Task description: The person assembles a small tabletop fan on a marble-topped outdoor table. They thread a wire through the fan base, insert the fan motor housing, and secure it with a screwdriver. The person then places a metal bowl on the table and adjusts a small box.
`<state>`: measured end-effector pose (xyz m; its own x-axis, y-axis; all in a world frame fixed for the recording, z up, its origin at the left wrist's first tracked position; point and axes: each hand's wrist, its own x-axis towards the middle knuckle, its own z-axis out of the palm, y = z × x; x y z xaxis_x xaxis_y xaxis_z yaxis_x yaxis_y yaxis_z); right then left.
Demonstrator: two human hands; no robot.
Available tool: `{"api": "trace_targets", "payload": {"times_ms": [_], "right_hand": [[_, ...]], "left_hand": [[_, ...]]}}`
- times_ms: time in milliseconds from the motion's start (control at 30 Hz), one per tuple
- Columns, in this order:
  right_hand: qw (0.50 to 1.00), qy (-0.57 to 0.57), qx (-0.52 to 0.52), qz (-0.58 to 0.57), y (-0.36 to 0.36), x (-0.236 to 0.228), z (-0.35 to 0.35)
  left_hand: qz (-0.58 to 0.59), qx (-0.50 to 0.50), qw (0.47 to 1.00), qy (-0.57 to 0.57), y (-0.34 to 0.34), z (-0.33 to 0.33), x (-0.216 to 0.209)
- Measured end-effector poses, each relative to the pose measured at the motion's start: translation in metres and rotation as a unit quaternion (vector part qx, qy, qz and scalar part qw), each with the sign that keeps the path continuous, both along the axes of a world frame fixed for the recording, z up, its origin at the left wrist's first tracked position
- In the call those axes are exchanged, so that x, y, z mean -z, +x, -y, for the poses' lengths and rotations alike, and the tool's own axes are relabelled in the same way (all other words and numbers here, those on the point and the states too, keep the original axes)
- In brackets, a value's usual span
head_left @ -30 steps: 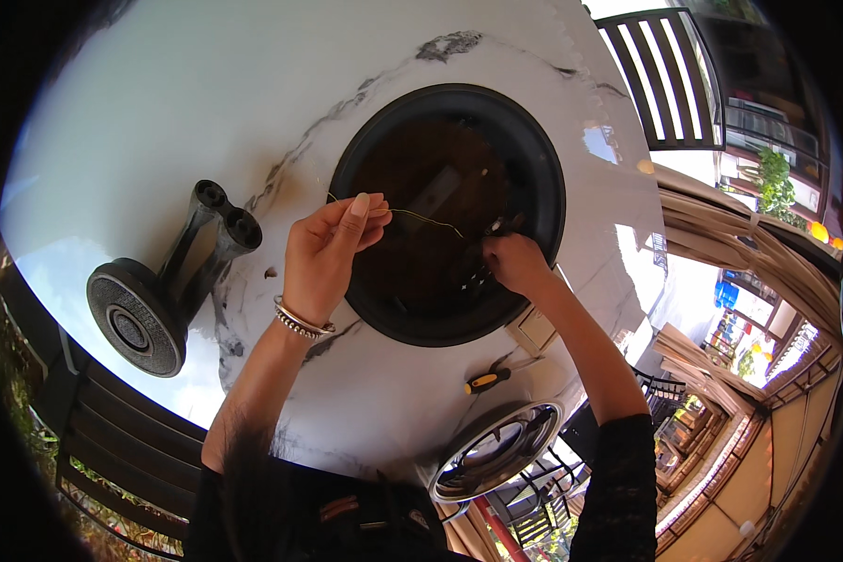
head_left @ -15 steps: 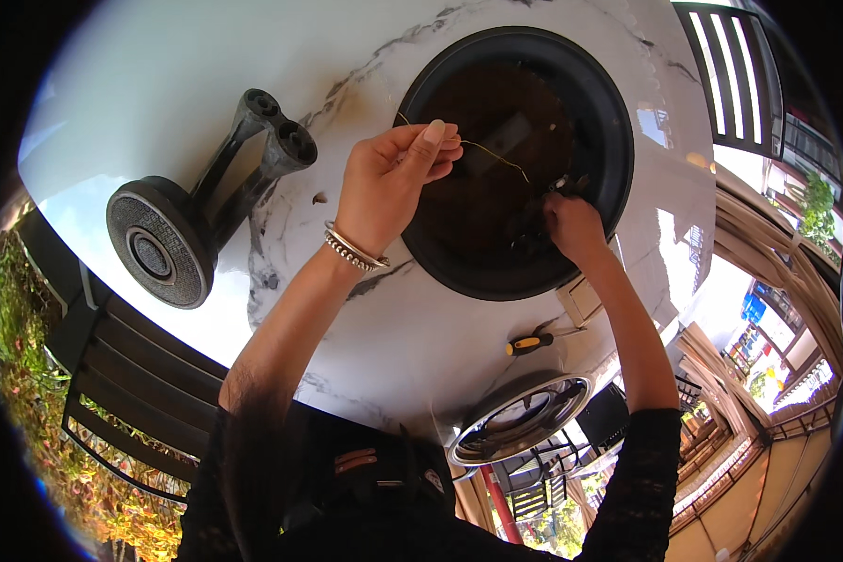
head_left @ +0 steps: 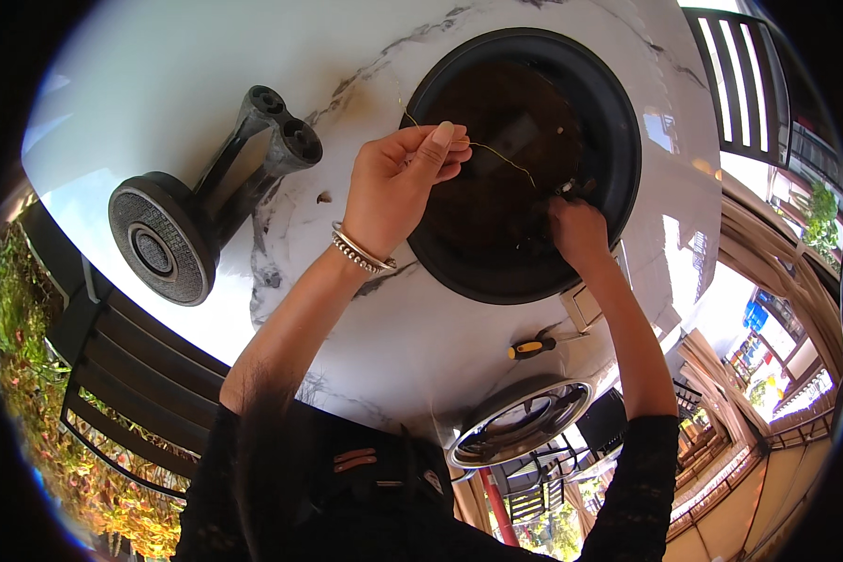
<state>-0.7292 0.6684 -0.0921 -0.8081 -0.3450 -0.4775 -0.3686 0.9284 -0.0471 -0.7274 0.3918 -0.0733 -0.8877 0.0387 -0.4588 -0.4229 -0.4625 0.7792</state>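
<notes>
A black stand with two legs [head_left: 187, 220] lies on its side on the marbled table [head_left: 365, 361]. The left hand [head_left: 403, 178] pinches a thin wire [head_left: 508, 161] between thumb and fingers, over the left part of a round black bowl [head_left: 618, 140]. A yellow-and-black screwdriver [head_left: 532, 348] lies nearby. The right hand [head_left: 579, 229] reaches inside the bowl; I cannot tell its grip.

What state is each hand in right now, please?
Left hand: closed, pinching a thin yellowish wire.
Right hand: at the round black basin; open or closed cannot be told.
</notes>
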Motion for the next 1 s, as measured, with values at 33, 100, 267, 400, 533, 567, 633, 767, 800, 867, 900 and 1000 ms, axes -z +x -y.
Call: {"api": "trace_targets", "payload": {"times_ms": [33, 100, 267, 400, 533, 567, 633, 767, 800, 867, 900, 1000], "right_hand": [[1.0, -0.003, 0.004, -0.023, 0.0, 0.0, 0.0], [1.0, -0.011, -0.003, 0.02, 0.0, 0.0, 0.0], [0.999, -0.011, -0.028, 0.015, -0.003, 0.002, 0.0], [0.999, -0.018, -0.005, 0.048, -0.005, -0.001, -0.001], [0.998, -0.035, -0.011, 0.049, -0.006, -0.001, 0.0], [0.999, -0.007, -0.005, 0.031, -0.006, 0.0, 0.0], [1.0, 0.014, -0.008, 0.005, -0.007, 0.0, 0.001], [1.0, 0.017, -0.018, 0.015, 0.001, 0.004, 0.007], [0.999, 0.028, -0.018, 0.012, 0.002, 0.006, 0.008], [0.998, 0.053, -0.013, 0.019, 0.002, 0.007, 0.009], [0.999, 0.045, -0.01, 0.006, 0.002, 0.007, 0.008], [0.999, 0.032, 0.005, -0.017, 0.003, 0.007, 0.008]], "left_hand": [[0.001, -0.001, 1.0, 0.002, 0.0, 0.0, 0.0], [0.005, -0.002, 1.0, 0.007, 0.0, 0.0, 0.001], [0.003, -0.007, 1.0, 0.006, 0.0, 0.0, 0.0], [0.007, -0.01, 1.0, 0.013, -0.001, 0.002, 0.0], [0.005, -0.015, 0.999, 0.032, 0.0, 0.002, 0.002], [0.006, -0.014, 0.999, 0.035, 0.0, 0.001, 0.003], [0.008, -0.011, 0.999, 0.037, 0.0, 0.003, 0.003], [0.031, -0.01, 0.998, 0.053, -0.002, 0.005, 0.001], [0.037, -0.013, 0.998, 0.058, -0.003, 0.005, 0.0], [0.048, -0.017, 0.997, 0.066, -0.004, 0.006, -0.001], [0.053, -0.019, 0.996, 0.071, -0.004, 0.006, -0.002], [0.058, -0.019, 0.995, 0.079, -0.005, 0.007, -0.004]]}}
